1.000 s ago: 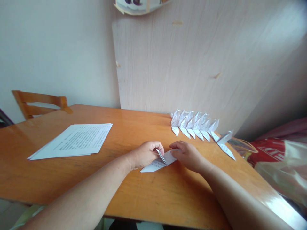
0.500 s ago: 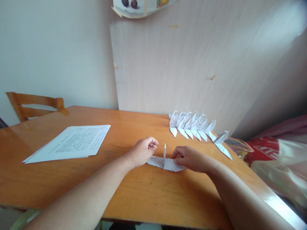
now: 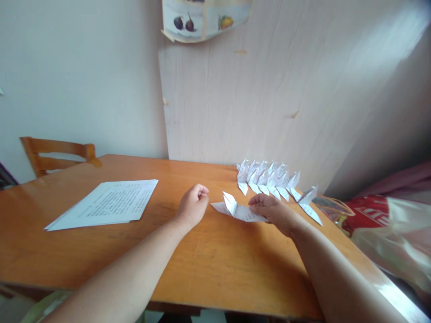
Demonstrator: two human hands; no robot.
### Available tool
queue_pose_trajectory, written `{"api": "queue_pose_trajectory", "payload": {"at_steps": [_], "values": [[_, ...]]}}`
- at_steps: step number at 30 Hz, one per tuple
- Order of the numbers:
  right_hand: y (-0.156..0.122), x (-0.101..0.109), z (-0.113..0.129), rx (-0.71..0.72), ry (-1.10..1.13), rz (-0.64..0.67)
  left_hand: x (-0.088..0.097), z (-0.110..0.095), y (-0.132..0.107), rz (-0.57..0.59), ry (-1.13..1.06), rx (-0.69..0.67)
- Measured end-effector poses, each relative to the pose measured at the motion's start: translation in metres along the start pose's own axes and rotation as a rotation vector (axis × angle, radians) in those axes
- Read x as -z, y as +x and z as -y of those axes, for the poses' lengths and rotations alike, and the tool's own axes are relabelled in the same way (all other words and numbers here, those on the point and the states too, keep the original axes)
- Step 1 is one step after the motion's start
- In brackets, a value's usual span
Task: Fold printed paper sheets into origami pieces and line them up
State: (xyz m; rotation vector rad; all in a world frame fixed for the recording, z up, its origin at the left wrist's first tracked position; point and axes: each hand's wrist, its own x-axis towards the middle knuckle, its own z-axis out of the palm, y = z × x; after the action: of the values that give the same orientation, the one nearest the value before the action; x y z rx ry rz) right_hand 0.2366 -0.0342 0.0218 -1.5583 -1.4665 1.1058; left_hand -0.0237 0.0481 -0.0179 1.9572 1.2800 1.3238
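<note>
A folded paper shape (image 3: pixel 235 208) printed with text is held just above the orange wooden table (image 3: pixel 208 269), with one flap standing up. My right hand (image 3: pixel 274 211) grips its right end between thumb and fingers. To the shape's left, apart from it, hovers my left hand (image 3: pixel 193 204), loosely curled with nothing in it. A row of several finished folded paper pieces (image 3: pixel 269 179) lies behind my right hand along the wooden wall panel.
A stack of printed sheets (image 3: pixel 107 204) lies on the left half of the table. A wooden chair (image 3: pixel 57 152) stands at the far left edge. Plastic bags, one red (image 3: pixel 377 211), sit off the table's right side. A fruit poster (image 3: pixel 205 18) hangs above.
My left hand has let go of the folded paper and drawn back to the left. My right hand has lifted the paper and carried it toward the row of finished pieces.
</note>
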Motion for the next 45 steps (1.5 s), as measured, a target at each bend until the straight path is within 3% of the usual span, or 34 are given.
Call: {"api": "queue_pose_trajectory", "payload": {"at_steps": [2,7,11,17,21,27,31,45], "values": [[0.003,-0.001,-0.004,-0.016,-0.089,-0.054,-0.002,0.003,-0.001,0.035,0.012,-0.016],[0.004,-0.007,-0.008,-0.022,-0.565,-0.119,-0.009,0.012,-0.003,0.114,0.044,-0.069],[-0.009,-0.002,-0.002,0.006,-0.694,-0.199,-0.009,0.011,-0.006,0.168,0.055,-0.088],[-0.050,0.012,0.002,0.013,-0.819,-0.225,-0.005,-0.012,-0.018,0.308,0.064,-0.196],[-0.084,0.017,-0.018,0.001,-0.793,-0.254,-0.007,-0.022,-0.022,0.376,0.136,-0.304],[-0.114,0.009,-0.051,-0.025,-0.721,-0.342,-0.023,-0.028,-0.019,0.423,0.170,-0.276],[-0.118,0.003,-0.054,-0.019,-0.723,-0.403,-0.033,-0.030,-0.016,0.458,0.173,-0.198],[-0.118,0.003,-0.053,-0.004,-0.673,-0.407,-0.047,-0.023,-0.012,0.474,0.217,-0.112]]}}
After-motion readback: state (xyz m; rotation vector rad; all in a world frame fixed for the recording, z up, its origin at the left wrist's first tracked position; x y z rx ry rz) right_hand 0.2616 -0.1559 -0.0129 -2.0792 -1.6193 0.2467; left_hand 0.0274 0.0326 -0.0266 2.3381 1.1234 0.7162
